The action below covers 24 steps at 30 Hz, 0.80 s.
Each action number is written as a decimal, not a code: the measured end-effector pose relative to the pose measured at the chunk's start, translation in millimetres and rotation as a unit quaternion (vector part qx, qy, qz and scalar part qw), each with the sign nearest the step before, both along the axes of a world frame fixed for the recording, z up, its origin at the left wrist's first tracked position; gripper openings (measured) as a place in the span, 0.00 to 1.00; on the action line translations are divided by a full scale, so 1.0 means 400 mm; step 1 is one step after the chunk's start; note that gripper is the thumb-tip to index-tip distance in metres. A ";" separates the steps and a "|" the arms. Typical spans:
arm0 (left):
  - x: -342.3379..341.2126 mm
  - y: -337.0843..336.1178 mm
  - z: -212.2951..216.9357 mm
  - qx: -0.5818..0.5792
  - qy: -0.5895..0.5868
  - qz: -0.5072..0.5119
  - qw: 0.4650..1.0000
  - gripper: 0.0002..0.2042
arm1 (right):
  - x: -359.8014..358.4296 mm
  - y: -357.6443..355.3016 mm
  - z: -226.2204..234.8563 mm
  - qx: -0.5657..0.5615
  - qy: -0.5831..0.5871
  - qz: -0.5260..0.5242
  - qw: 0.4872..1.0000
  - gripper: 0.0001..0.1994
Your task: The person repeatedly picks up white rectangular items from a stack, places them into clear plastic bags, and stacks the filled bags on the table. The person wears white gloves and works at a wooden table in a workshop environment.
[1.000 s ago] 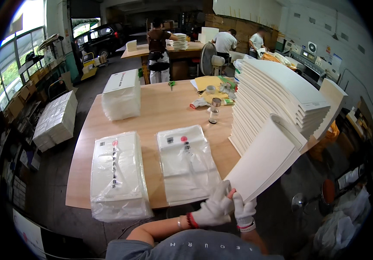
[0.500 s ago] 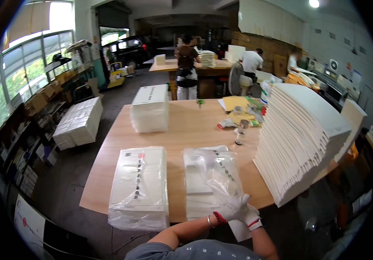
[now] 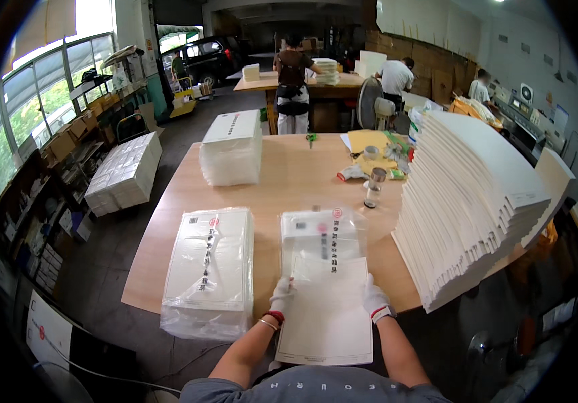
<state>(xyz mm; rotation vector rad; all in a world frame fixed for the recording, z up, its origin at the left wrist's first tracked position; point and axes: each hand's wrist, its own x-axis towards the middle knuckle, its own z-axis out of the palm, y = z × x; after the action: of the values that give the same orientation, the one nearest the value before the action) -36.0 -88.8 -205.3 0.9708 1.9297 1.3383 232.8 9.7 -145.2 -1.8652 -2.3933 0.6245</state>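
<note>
My left hand [image 3: 282, 296], in a white glove, grips the left edge of a white paper sheet [image 3: 329, 316]. My right hand [image 3: 375, 297], gloved too, holds its right edge. Whether it is one sheet or a thin stack I cannot tell. The sheet's far end lies at a clear plastic bag [image 3: 349, 235] printed with a red mark and dark characters; how far inside it reaches is unclear. Under the bag rest more white papers [image 3: 295, 225]. Left of my hands sits a stack of bagged papers [image 3: 209, 269] in clear plastic.
At right leans a tall fanned stack of white paper [image 3: 463, 208]. Farther back on the wooden table [image 3: 289, 168] are another bagged stack [image 3: 230, 148], a glass jar [image 3: 373, 188], green scissors [image 3: 311, 140] and yellow packaging [image 3: 366, 144]. Several people work behind, one [image 3: 292, 80] at another table.
My hands were together at the crumpled bag's near end. Now they are apart, holding the paper sheet by both sides, and the bag lies flatter and farther up.
</note>
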 end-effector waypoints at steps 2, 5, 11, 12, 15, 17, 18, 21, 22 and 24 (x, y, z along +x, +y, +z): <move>0.006 -0.052 0.021 0.021 0.007 -0.019 1.000 0.11 | -0.012 -0.062 0.092 -0.053 -0.033 0.034 0.997 0.31; 0.017 -0.137 -0.023 -0.039 0.093 -0.009 0.995 0.08 | 0.042 -0.136 0.037 -0.057 -0.006 0.076 0.995 0.34; 0.179 -0.515 0.289 -0.197 0.155 -0.144 0.957 0.10 | 0.187 -0.502 0.213 -0.115 0.096 0.087 0.985 0.30; 0.124 -0.562 0.166 -0.030 0.130 -0.258 0.957 0.11 | 0.194 -0.515 0.180 -0.085 0.095 0.092 0.988 0.29; 0.123 -0.568 0.162 0.025 0.096 -0.275 0.956 0.16 | 0.213 -0.535 0.059 -0.015 0.079 0.114 0.990 0.26; 0.118 -0.549 0.172 0.047 0.174 -0.240 0.954 0.14 | 0.203 -0.567 0.037 0.027 0.075 0.118 0.990 0.24; 0.131 -0.543 0.197 -0.030 0.163 -0.174 0.971 0.12 | 0.184 -0.541 0.059 0.034 0.162 0.022 0.986 0.19; 0.095 -0.541 0.210 0.086 0.054 -0.131 0.986 0.08 | 0.225 -0.562 0.187 -0.088 0.243 0.078 0.963 0.18; 0.081 -0.532 0.208 0.124 0.095 -0.169 0.973 0.08 | 0.264 -0.561 0.142 -0.165 0.282 0.127 0.937 0.20; 0.088 -0.510 0.244 0.144 0.139 -0.214 0.956 0.08 | 0.261 -0.521 0.052 -0.292 0.494 -0.151 0.805 0.16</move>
<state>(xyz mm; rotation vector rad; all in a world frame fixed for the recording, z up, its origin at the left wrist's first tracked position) -0.6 -292.8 -107.8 1.6904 1.6007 1.2925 337.0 -198.7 -124.5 -1.3790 -1.2534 1.8540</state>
